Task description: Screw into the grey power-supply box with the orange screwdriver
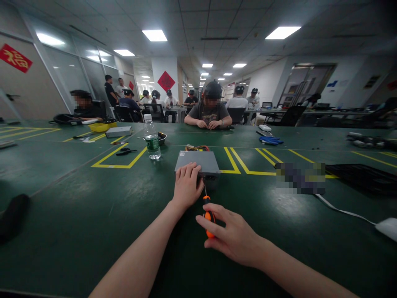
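A grey metal computer power supply [200, 161] lies on the green table in front of me, its bundle of coloured wires [197, 147] at the far side. My left hand [186, 184] rests on its near left corner, fingers over the top and thumb at the near face, gripping it. An orange and black screwdriver [209, 223] points away from me, its tip at the near face of the power supply. Around its handle are the fingers of my right hand [229, 231]. Whether the tip sits in a screw is too small to tell.
A water bottle [152, 140] stands left of the power supply, beside a metal bowl [162, 138]. Black pliers [126, 152] lie farther left, near a yellow tray [103, 126]. Blue gloves [271, 140] are at the right. A person [211, 109] sits opposite.
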Motion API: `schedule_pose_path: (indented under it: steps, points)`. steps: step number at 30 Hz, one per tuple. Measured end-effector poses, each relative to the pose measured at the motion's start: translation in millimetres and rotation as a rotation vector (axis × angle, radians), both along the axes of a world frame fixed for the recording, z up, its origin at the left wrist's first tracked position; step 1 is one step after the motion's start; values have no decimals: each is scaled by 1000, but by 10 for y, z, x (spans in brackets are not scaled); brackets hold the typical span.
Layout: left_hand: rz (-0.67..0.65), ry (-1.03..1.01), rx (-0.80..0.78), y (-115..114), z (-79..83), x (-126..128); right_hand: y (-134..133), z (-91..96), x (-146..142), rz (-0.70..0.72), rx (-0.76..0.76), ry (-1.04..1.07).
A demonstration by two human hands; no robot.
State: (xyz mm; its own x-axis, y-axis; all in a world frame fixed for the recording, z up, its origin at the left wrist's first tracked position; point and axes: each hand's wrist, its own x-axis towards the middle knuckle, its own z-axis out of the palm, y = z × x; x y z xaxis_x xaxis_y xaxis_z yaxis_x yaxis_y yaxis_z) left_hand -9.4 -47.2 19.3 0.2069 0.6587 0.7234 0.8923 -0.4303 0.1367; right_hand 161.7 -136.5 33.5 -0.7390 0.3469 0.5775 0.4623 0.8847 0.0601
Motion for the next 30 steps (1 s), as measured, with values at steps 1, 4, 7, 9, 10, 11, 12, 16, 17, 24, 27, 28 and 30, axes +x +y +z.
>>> schedule_pose_path:
  steps: [1,4,7,9,10,11,12,16,17,24,27,28,30]
  points:
    - [-1,0,-2,1,-1,1,-11,9,1,-2,-30,-32]
    - [-4,-3,-4,6,-6,3,-13,16,9,27,-39,-29]
    - [-4,-1,-3,12,-10,4,23,-24,19,84,41,86]
    - [-2,2,-2,15,-13,6,42,-57,27,103,42,147]
    - [-1,3,-1,16,-14,8,46,-66,30,102,24,163]
    - [0,4,0,18,-15,9,44,-68,32,98,-1,163]
    - [0,3,2,19,-17,10,38,-61,33,93,-28,147]
    - [-2,-6,15,23,-23,11,6,13,21,76,-39,4]
    - [-4,-7,16,23,-24,10,6,25,16,79,-7,2]
    - [2,-9,9,21,-29,0,55,-60,19,89,62,166]
    - [0,-4,8,20,-21,4,18,-46,10,76,0,94]
    - [0,-4,9,19,-17,5,3,-29,2,76,-12,58]
    - [2,-4,9,17,-13,5,-14,9,-15,76,5,-5]
